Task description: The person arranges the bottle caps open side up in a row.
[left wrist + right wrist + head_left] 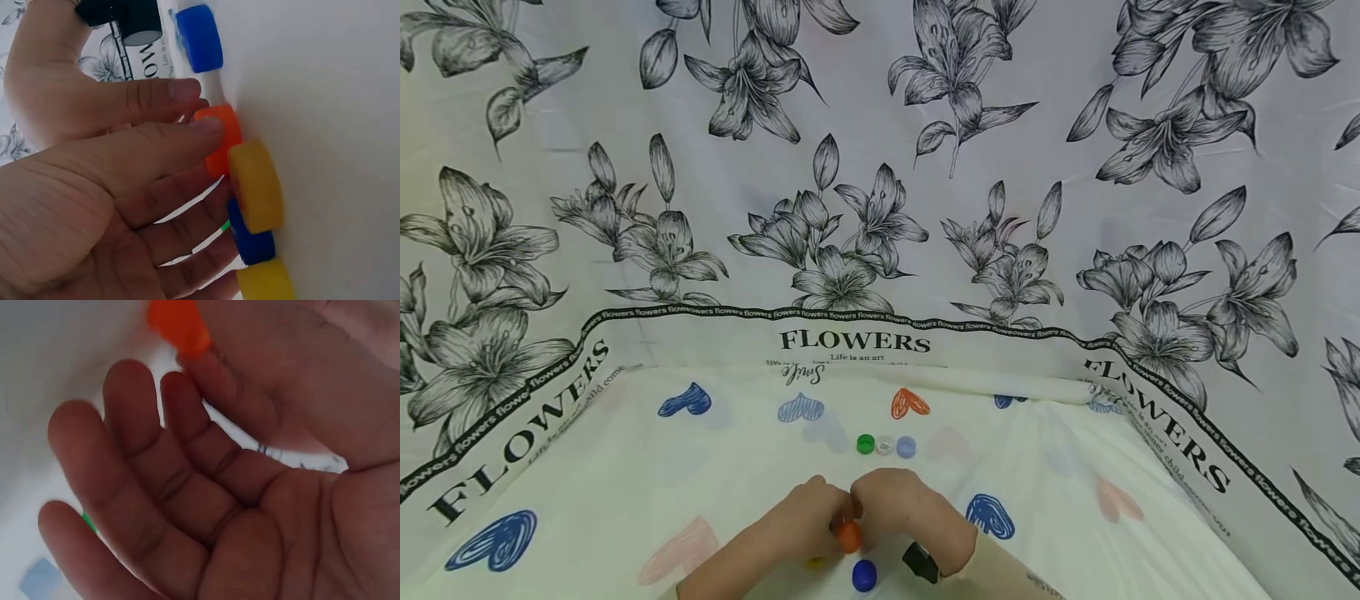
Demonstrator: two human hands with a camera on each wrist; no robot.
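My left hand point(811, 518) pinches an orange bottle cap point(232, 128), its thumb lying on the cap's face in the left wrist view. Close against it is my right hand point(902, 504), its thumb and fingertip beside the same cap. In the right wrist view the other right fingers point(131, 412) are loosely bent with nothing in them. A blue cap point(864, 576) lies nearer the body. Below the orange cap in the left wrist view are an amber cap point(256, 187), a dark blue cap point(255, 244) and a yellow cap point(269, 281), near the left fingers.
Beyond the hands stand a green cap point(866, 444), a white cap point(885, 446) and a light blue cap point(906, 447) in a row. A pale cloth point(760, 483) with printed hearts covers the surface. A flower-printed curtain point(865, 208) surrounds it at the back and sides.
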